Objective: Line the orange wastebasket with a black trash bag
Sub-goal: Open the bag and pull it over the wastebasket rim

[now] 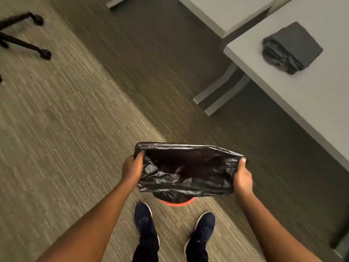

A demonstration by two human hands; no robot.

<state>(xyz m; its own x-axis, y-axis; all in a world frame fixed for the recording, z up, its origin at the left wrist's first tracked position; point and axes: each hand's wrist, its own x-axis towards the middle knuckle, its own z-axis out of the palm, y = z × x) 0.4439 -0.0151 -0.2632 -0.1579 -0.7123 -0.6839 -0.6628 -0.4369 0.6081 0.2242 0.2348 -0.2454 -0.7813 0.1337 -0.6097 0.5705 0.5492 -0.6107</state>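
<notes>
Black, crinkled plastic fills our hands: we hold a thin black trash bag (186, 171) stretched wide at its mouth, directly above the round orange wastebasket (176, 202), of which only a sliver of rim shows beneath the bag's hanging body. Our left hand (132, 170) is clenched on the bag's left edge, thumb hooked over the opening; our right hand (243, 177) grips the right edge the same way, fingers curled into the film. Just behind the wastebasket, toward us, our two dark blue sneakers (145, 221) stand on the striped grey-green carpet (62, 120). Beyond the wastebasket and to its right, a pale grey table (294, 99) carries a folded stack of dark bags (289, 48). Far to the wastebasket's left, the black wheeled base of an office chair (24, 38) rests on the carpet.
</notes>
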